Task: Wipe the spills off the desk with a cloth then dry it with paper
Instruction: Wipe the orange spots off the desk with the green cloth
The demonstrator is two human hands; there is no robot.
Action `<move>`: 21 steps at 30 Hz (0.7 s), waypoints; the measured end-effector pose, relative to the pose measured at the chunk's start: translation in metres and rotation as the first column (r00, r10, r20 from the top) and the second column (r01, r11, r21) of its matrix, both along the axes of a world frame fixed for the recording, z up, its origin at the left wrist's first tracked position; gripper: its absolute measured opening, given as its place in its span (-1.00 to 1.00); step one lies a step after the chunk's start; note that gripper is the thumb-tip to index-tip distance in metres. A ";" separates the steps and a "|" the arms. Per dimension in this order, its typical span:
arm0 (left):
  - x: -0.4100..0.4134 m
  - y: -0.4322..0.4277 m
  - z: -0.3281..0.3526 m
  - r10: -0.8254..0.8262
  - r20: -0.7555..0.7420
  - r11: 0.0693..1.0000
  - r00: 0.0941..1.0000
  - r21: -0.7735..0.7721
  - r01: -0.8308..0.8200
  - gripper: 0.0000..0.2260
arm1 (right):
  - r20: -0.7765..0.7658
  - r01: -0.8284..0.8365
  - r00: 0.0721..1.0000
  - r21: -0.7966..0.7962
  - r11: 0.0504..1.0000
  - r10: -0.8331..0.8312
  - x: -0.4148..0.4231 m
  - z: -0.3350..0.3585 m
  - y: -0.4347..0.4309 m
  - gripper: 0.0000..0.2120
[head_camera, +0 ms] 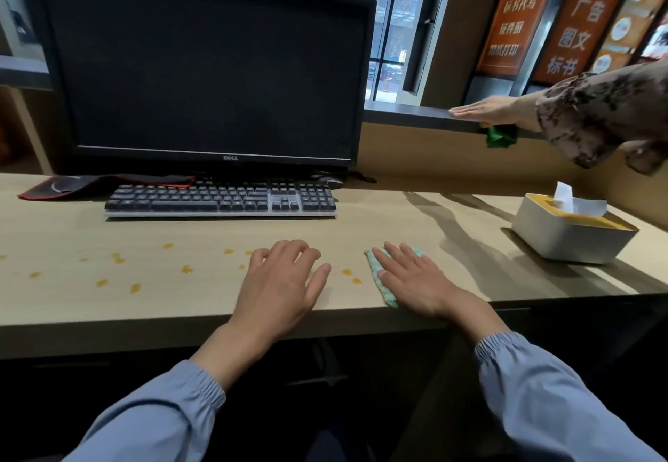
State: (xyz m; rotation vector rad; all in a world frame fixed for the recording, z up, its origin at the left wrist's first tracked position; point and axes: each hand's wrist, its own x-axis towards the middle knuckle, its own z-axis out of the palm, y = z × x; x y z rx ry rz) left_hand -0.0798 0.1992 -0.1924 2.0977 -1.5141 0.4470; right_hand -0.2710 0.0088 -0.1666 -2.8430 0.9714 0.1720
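I see my right hand (415, 281) lying flat and open on the folded cloth (379, 281), near the front edge of the surface (452, 244). My left hand (282, 277) rests open beside it, gripping nothing, among orange spills (186, 269). The tissue box (571, 230) stands well off to the right.

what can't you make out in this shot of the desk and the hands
Head view only:
- Most of the cloth is covered by the right hand.
- Any spill drops under the left hand are hidden by it.
- The green item under the ledge is mostly hidden by another person's hand.
- The mouse is half hidden behind the keyboard.
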 end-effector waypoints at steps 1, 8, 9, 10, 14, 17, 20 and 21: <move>0.002 0.002 0.000 0.012 0.013 1.000 1.000 -0.001 -0.012 -0.60 | -0.004 0.000 1.000 0.005 1.000 0.000 -0.001 0.000 0.001 -0.47; 0.012 -0.003 0.005 0.103 -0.040 0.993 0.994 -0.049 -0.105 -0.59 | -0.028 0.008 1.000 0.012 1.000 -0.008 0.012 -0.002 -0.013 -0.46; 0.011 -0.003 0.004 0.104 -0.044 0.993 0.994 -0.047 -0.106 -0.59 | -0.030 0.008 1.000 0.008 1.000 -0.008 0.015 -0.002 -0.016 -0.46; 0.011 -0.004 0.002 0.107 -0.056 0.993 0.993 -0.047 -0.110 -0.59 | -0.036 0.008 0.999 0.010 1.000 -0.007 0.020 -0.001 -0.020 -0.46; 0.008 -0.005 0.001 0.123 -0.026 0.992 0.992 -0.011 -0.123 -0.57 | -0.045 0.012 0.999 0.019 1.000 -0.011 0.047 0.004 -0.044 -0.45; 0.006 -0.004 0.000 0.127 0.006 0.992 0.992 0.005 -0.127 -0.55 | -0.067 0.005 0.998 0.001 1.000 -0.005 0.073 0.006 -0.067 -0.45; 0.007 -0.004 0.000 0.132 0.010 0.991 0.991 0.001 -0.132 -0.54 | -0.089 0.012 0.996 0.000 1.000 -0.012 0.099 0.008 -0.092 -0.46; 0.007 -0.004 0.000 0.136 0.014 0.991 0.991 0.005 -0.136 -0.54 | -0.098 0.016 0.995 0.009 1.000 -0.015 0.108 0.009 -0.100 -0.46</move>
